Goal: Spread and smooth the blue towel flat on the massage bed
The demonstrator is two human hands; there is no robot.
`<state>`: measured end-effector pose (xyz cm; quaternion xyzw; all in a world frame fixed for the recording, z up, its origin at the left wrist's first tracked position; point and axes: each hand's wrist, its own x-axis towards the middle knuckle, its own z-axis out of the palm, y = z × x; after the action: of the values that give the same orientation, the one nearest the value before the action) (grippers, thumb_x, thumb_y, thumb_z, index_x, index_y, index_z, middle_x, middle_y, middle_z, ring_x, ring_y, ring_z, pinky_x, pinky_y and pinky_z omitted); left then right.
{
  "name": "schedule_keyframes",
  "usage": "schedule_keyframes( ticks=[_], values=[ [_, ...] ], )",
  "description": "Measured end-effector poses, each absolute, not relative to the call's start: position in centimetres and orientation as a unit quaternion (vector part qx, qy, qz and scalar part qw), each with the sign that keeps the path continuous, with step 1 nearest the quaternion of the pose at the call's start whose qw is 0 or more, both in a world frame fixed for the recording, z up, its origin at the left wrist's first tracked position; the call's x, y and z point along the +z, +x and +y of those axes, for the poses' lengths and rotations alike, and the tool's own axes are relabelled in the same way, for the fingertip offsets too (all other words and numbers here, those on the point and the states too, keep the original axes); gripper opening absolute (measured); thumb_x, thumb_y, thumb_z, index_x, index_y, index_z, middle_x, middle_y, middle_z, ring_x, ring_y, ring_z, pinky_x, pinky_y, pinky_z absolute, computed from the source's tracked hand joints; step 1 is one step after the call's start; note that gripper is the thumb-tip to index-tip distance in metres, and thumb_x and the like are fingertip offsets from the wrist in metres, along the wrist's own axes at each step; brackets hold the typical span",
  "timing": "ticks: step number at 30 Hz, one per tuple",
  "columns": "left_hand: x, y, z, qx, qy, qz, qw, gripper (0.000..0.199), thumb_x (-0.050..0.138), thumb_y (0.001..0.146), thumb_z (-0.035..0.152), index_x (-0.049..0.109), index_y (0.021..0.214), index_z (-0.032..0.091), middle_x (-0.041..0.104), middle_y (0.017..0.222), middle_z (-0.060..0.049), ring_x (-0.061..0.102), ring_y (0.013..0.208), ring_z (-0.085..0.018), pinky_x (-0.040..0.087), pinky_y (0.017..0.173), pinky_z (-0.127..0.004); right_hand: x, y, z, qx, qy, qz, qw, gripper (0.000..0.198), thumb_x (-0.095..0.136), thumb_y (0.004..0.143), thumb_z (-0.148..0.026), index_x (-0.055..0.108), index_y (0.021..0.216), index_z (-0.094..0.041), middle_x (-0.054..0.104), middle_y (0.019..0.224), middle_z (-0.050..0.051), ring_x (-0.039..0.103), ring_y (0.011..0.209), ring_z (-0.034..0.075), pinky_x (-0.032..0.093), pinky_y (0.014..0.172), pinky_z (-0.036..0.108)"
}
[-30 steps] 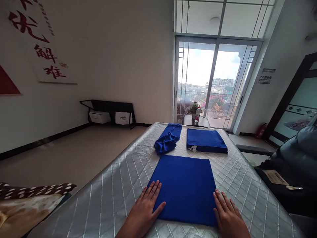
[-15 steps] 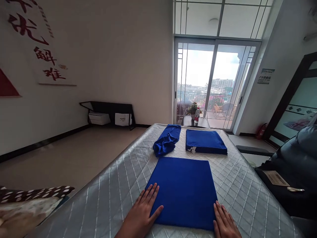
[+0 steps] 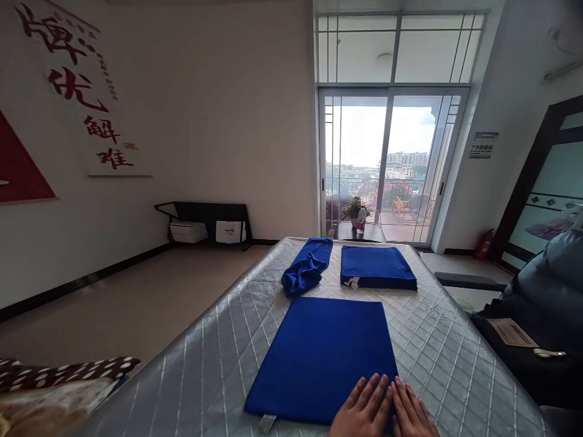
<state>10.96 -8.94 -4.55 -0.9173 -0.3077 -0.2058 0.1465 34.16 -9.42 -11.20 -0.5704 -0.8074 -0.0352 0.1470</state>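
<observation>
A blue cloth (image 3: 323, 352), square and flat, lies in front of me on a quilted silver cover, a white tag (image 3: 268, 423) poking out at its near left edge. My left hand (image 3: 364, 406) rests flat on the cloth's near right corner, fingers stretched out. Right beside it, my right hand (image 3: 412, 413) lies along the cloth's right edge, fingers extended. Neither hand grips anything. Beyond the cloth sit a neat stack of folded blue cloths (image 3: 378, 264) with a white tag and, to its left, a crumpled blue cloth (image 3: 307, 267).
The quilted cover (image 3: 195, 376) spreads over the whole table. A plant and a water bottle (image 3: 361, 220) stand on a small table by the sliding door. At right is a dark chair (image 3: 551, 291) with a card (image 3: 511, 332) on it. Spotted fabric (image 3: 68, 370) is at lower left.
My left hand has moved right across the cloth, from its left edge to beside my right hand, uncovering the tag. The view has tilted up slightly.
</observation>
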Motion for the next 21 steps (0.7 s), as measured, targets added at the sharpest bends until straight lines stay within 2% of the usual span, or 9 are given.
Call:
schedule_keyframes(
  ticks=[2, 5, 10, 12, 15, 18, 21],
  values=[
    [-5.6, 13.0, -8.8, -0.215, -0.912, -0.314, 0.151, 0.058, 0.024, 0.104, 0.043, 0.01, 0.157, 0.024, 0.049, 0.148, -0.001, 0.051, 0.132, -0.018, 0.041, 0.107, -0.028, -11.0, 34.3, -9.6, -0.036, -0.57, -0.807, 0.148, 0.048, 0.045, 0.088, -0.029, 0.055, 0.136, -0.03, 0.048, 0.142, 0.002, 0.052, 0.128, 0.029, 0.054, 0.098, 0.039],
    [-6.7, 12.7, -8.8, -0.223, -0.9, -0.332, 0.172, 0.068, 0.026, 0.101, 0.056, 0.01, 0.157, 0.022, 0.053, 0.145, -0.003, 0.054, 0.13, -0.02, 0.039, 0.107, -0.029, -10.9, 34.3, -9.8, -0.06, -0.552, -0.819, 0.147, 0.051, 0.045, 0.089, -0.03, 0.051, 0.14, -0.028, 0.046, 0.144, 0.003, 0.052, 0.129, 0.028, 0.054, 0.098, 0.037],
    [-6.5, 8.5, -9.3, -0.249, -0.863, -0.368, 0.24, 0.078, 0.031, 0.097, 0.064, 0.006, 0.156, 0.019, 0.059, 0.141, -0.002, 0.056, 0.126, -0.018, 0.038, 0.104, -0.025, -11.1, 34.2, -9.7, -0.193, -0.52, -0.813, 0.178, 0.049, 0.04, 0.089, -0.021, 0.058, 0.134, -0.027, 0.054, 0.138, 0.003, 0.061, 0.118, 0.025, 0.059, 0.084, 0.03],
    [-6.0, 6.4, -9.6, -0.232, -0.853, -0.402, 0.238, 0.079, 0.033, 0.097, 0.064, 0.003, 0.155, 0.02, 0.058, 0.142, -0.002, 0.055, 0.127, -0.018, 0.039, 0.104, -0.026, -11.0, 34.1, -9.8, -0.245, -0.501, -0.809, 0.187, 0.051, 0.04, 0.087, -0.017, 0.061, 0.133, -0.026, 0.056, 0.137, 0.003, 0.063, 0.115, 0.023, 0.059, 0.081, 0.028],
    [-5.3, 2.5, -10.0, -0.171, -0.846, -0.475, 0.171, 0.075, 0.036, 0.097, 0.062, 0.002, 0.153, 0.026, 0.05, 0.148, -0.001, 0.05, 0.133, -0.019, 0.039, 0.106, -0.029, -10.6, 34.1, -9.9, -0.295, -0.475, -0.809, 0.181, 0.052, 0.042, 0.085, -0.015, 0.062, 0.131, -0.023, 0.057, 0.136, 0.004, 0.065, 0.113, 0.022, 0.059, 0.079, 0.025],
    [-4.5, -2.1, -10.2, -0.11, -0.818, -0.56, 0.078, 0.066, 0.035, 0.097, 0.062, 0.012, 0.15, 0.031, 0.037, 0.155, -0.001, 0.04, 0.141, -0.023, 0.034, 0.113, -0.038, -10.0, 34.1, -9.9, -0.312, -0.469, -0.807, 0.177, 0.049, 0.043, 0.086, -0.017, 0.064, 0.129, -0.023, 0.059, 0.134, 0.004, 0.066, 0.111, 0.022, 0.059, 0.077, 0.024],
    [-3.9, -6.0, -10.3, -0.093, -0.78, -0.618, 0.022, 0.064, 0.035, 0.096, 0.063, 0.021, 0.149, 0.029, 0.032, 0.157, -0.002, 0.032, 0.145, -0.027, 0.033, 0.116, -0.046, -9.8, 34.2, -9.8, -0.306, -0.464, -0.812, 0.178, 0.047, 0.045, 0.086, -0.019, 0.066, 0.128, -0.026, 0.061, 0.132, 0.003, 0.067, 0.109, 0.021, 0.059, 0.077, 0.024]
  ],
)
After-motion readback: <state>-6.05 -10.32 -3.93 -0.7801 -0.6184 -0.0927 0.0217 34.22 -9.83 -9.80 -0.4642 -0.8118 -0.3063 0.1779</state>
